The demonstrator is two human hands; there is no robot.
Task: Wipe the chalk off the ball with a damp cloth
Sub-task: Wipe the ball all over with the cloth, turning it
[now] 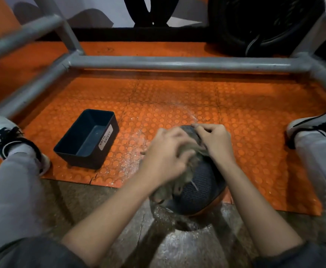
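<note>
The ball (pixel 201 188) sat at lower centre of the frame, on the near edge of the orange mat (pixel 177 93) where it met the floor (pixel 104 206). The left hand (pixel 167 154), blurred, clutched the cloth (pixel 170 190) against its top; the right hand (pixel 215 141) gripped its far side with curled fingers. White dust (pixel 131 146) lay just left, a bin (pixel 81 160) farther left
</note>
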